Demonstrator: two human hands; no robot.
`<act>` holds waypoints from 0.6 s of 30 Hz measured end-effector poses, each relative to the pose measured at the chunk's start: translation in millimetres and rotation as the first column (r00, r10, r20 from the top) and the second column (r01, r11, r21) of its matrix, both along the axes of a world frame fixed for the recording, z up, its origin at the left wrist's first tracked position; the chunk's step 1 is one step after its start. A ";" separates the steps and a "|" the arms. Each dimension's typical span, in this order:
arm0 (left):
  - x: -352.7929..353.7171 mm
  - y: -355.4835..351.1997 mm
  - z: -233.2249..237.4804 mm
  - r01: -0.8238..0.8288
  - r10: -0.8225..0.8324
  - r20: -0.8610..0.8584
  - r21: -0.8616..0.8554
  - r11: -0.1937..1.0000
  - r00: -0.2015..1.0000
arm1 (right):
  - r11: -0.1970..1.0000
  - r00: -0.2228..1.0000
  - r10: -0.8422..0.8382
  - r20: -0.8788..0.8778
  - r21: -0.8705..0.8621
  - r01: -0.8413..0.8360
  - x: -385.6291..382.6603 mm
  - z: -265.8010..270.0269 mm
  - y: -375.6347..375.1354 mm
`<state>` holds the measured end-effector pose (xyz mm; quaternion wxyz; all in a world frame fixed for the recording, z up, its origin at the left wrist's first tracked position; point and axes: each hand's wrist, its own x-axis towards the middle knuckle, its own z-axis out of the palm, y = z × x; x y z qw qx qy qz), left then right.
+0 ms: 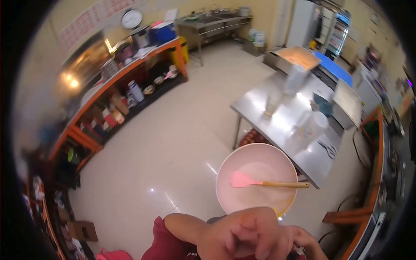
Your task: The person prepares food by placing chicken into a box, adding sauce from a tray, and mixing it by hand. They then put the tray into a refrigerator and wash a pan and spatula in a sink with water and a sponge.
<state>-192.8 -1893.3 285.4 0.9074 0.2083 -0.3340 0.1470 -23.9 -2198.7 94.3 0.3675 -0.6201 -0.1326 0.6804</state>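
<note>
A wide pale pink bowl is in front of my body, with yellow residue at its lower rim; what supports it is hidden. Inside lies a pink spatula, its wooden handle crossing the right rim. My left hand, large and close to the camera at the bottom, has its fingers curled; whatever it may hold cannot be made out. Partly hidden behind it, my right hand shows bent fingers, and its contents are hidden. Both hands are just below the bowl's near rim in view.
A steel table at the right carries clear containers and black scissors. Beyond is an orange-filled tray. An orange-framed shelf runs along the left. A sink stands at the back, a cardboard box lower left.
</note>
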 end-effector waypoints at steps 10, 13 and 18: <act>-91.0 370.8 -205.1 -0.919 0.494 -0.870 0.180 0.351 0.018 | 0.837 0.834 0.545 0.088 0.000 -0.547 101.8 -80.8 441.5; -249.4 357.1 -365.4 -0.718 0.116 -0.730 0.683 0.130 -0.674 | 0.853 0.857 0.512 -0.060 0.151 -0.500 118.9 -116.8 560.2; -250.4 328.4 -423.4 -0.502 -0.292 -0.412 0.640 0.582 -0.863 | 0.932 0.922 0.351 -0.161 0.151 -0.329 133.5 -110.1 749.2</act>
